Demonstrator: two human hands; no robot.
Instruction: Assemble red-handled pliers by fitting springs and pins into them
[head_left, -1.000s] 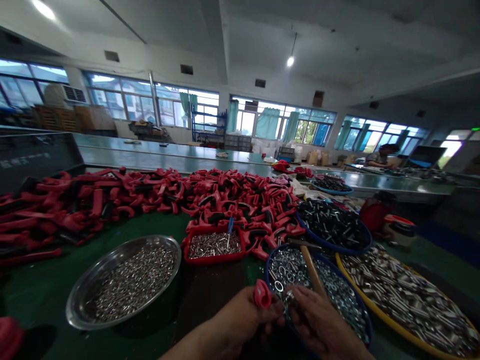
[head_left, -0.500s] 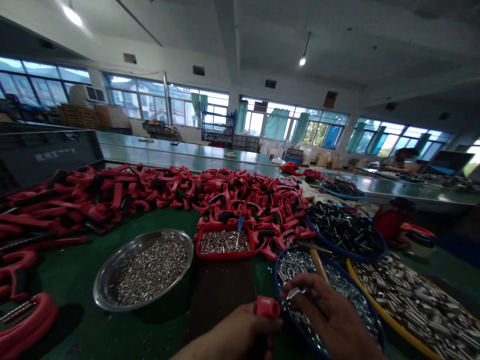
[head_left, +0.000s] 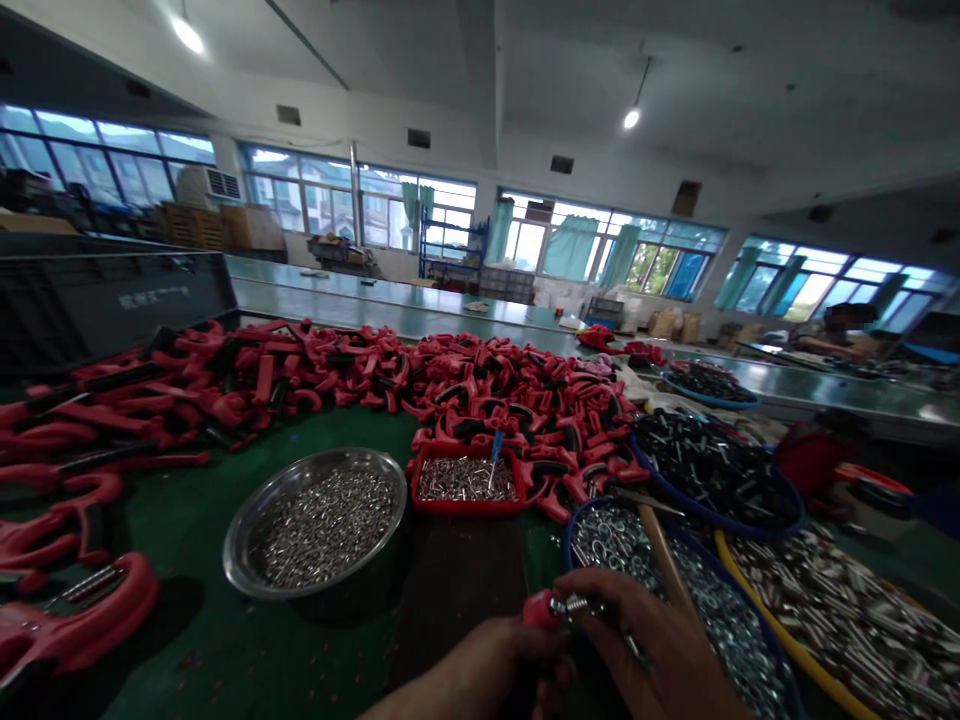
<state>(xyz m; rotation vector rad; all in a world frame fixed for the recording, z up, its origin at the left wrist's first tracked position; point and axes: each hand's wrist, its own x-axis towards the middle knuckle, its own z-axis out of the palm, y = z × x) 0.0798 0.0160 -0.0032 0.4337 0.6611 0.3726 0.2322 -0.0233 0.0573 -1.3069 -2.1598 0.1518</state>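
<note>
From here I count two hands (head_left: pixel 652 640), holding one red piece (head_left: pixel 538 610) and at least one small metal part (head_left: pixel 576 605). Left of them: one steel bowl (head_left: pixel 247 548). Ahead: one red tray (head_left: pixel 469 508) and red handles (head_left: pixel 487 385) too many to count. To their right: one hammer (head_left: pixel 664 555), two dark-blue basins (head_left: pixel 750 535), one yellow basin (head_left: pixel 780 636) and, farther off, one light-blue basin (head_left: pixel 712 400).

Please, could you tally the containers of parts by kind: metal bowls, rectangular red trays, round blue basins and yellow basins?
Metal bowl: 1
Rectangular red tray: 1
Round blue basins: 3
Yellow basin: 1
Total: 6
</note>
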